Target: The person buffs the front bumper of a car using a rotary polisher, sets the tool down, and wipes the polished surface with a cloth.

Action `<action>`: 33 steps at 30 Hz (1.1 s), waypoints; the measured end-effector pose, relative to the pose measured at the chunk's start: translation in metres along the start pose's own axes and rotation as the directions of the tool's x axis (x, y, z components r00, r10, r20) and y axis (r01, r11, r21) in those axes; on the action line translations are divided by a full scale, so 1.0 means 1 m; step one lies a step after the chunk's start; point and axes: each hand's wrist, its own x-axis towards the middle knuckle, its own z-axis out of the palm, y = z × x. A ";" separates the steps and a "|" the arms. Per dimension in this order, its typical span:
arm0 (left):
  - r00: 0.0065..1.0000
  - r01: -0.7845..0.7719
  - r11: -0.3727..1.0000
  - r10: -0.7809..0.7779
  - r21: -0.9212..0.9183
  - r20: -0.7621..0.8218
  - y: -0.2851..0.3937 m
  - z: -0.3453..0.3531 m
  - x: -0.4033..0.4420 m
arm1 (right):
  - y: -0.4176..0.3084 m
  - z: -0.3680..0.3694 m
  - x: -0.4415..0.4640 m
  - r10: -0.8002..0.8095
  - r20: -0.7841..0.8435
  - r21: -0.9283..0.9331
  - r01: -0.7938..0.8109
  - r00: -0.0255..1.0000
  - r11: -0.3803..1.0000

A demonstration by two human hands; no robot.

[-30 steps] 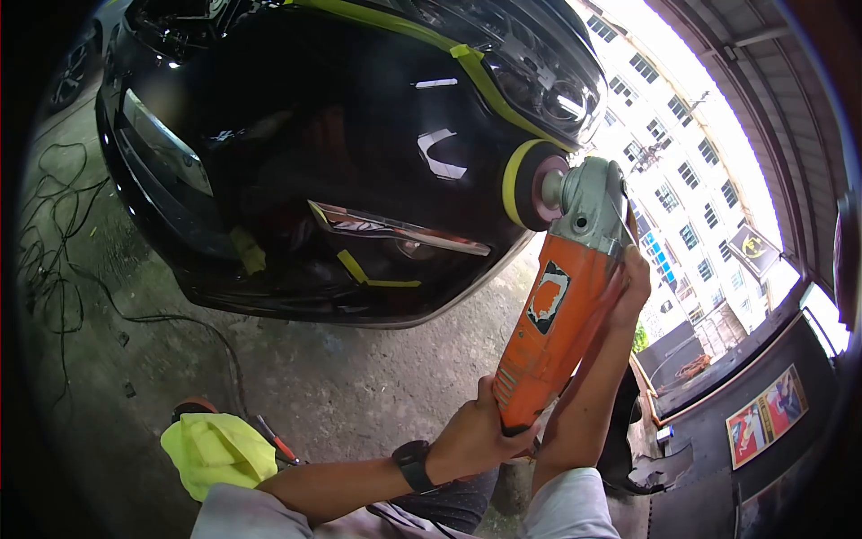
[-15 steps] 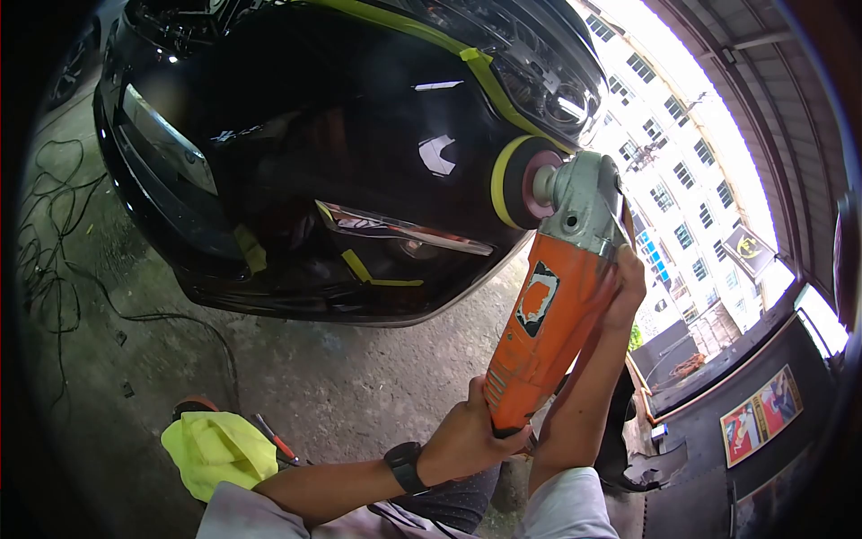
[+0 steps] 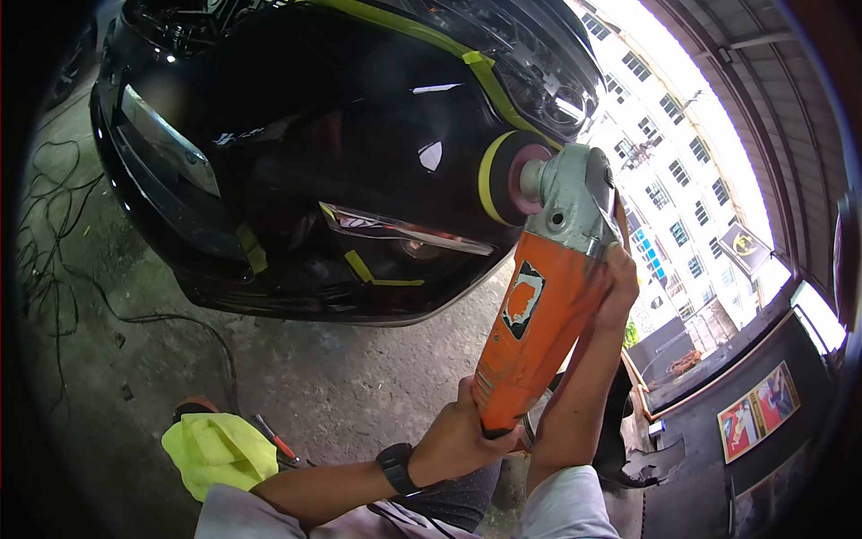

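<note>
An orange angle polisher (image 3: pixel 561 305) with a grey metal head is held in both my hands. Its round pad (image 3: pixel 494 178), with a yellow face and a black backing, sits on edge against the glossy black car body (image 3: pixel 359 162). My left hand (image 3: pixel 453 442), with a dark watch at the wrist, wraps round the tool's rear end. My right hand (image 3: pixel 620 287) is closed on the far side of the tool, just behind the metal head; some of its fingers are hidden. Below the pad is a headlight (image 3: pixel 404 232) edged with yellow-green masking tape (image 3: pixel 359 267).
A yellow cloth (image 3: pixel 220 454) hangs at lower left, beside a red-handled tool (image 3: pixel 278 440). Black cable (image 3: pixel 162 317) runs across the concrete floor. More tape (image 3: pixel 489 81) lines the engine bay. A poster (image 3: pixel 759 409) is on the right.
The polisher and both hands have shifted slightly left. The pad has slid left along the car body, and the light reflection beside it has narrowed.
</note>
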 end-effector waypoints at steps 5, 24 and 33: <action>1.000 -0.014 1.000 0.014 -0.009 -0.009 0.003 -0.003 -0.003 | -0.008 0.020 0.000 -0.025 0.007 0.074 0.024 1.000 0.997; 0.977 -0.098 0.994 0.103 0.039 -0.188 -0.001 -0.044 -0.015 | -0.024 0.098 0.011 -0.142 0.173 0.128 0.121 0.975 0.984; 0.999 -0.009 0.998 0.007 0.069 0.040 0.002 -0.044 -0.017 | 0.005 0.039 -0.021 -0.044 -0.058 0.133 0.051 0.997 0.990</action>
